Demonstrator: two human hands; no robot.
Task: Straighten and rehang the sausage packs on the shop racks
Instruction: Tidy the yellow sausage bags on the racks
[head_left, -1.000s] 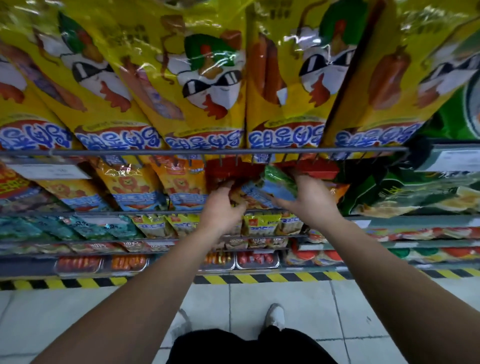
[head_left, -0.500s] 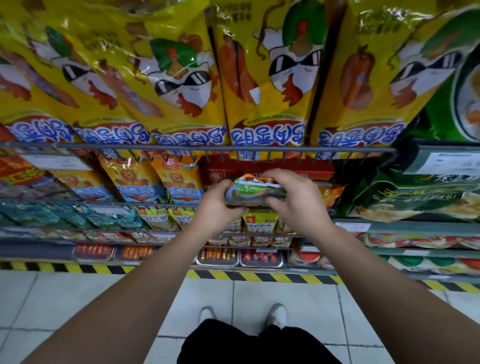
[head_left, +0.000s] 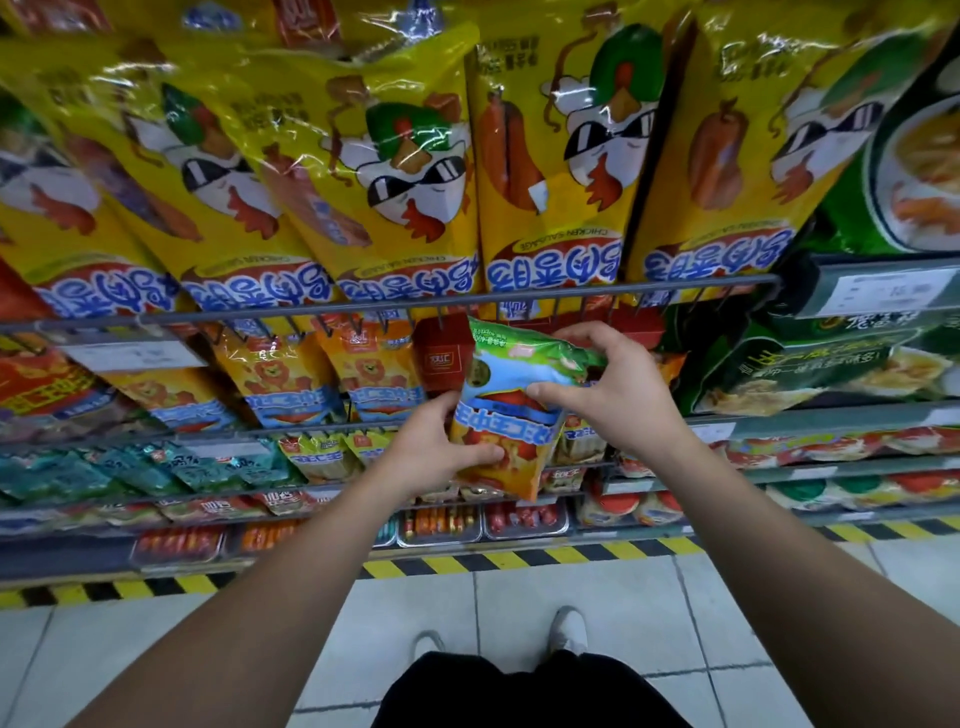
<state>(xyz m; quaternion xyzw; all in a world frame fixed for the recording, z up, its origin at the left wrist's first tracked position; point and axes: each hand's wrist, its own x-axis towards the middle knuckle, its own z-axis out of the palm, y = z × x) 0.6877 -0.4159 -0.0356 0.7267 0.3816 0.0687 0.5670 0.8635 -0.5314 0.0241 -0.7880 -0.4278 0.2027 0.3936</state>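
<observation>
Both my hands hold one sausage pack (head_left: 511, 395) in front of the rack, just below the grey rail (head_left: 363, 306). The pack is green and blue at the top, orange at the bottom, and hangs tilted. My left hand (head_left: 436, 452) grips its lower left edge, thumb across the front. My right hand (head_left: 608, 389) pinches its upper right part, fingers curled over the green top. Behind it hang red packs (head_left: 441, 358) and orange lion packs (head_left: 275, 379) on hooks. The hook behind the held pack is hidden.
Large yellow chicken sausage bags (head_left: 405, 171) fill the rack above the rail. Green bags (head_left: 810, 364) lie on the shelf to the right. Lower shelves carry teal packs (head_left: 130, 467) and trays of sausages (head_left: 519, 519). Yellow-black tape (head_left: 493, 561) marks the floor edge; my shoes stand on tiles.
The pack has come out from under the rail toward me and turned from lying flat between my hands to hanging front-on. My left hand dropped to its lower edge.
</observation>
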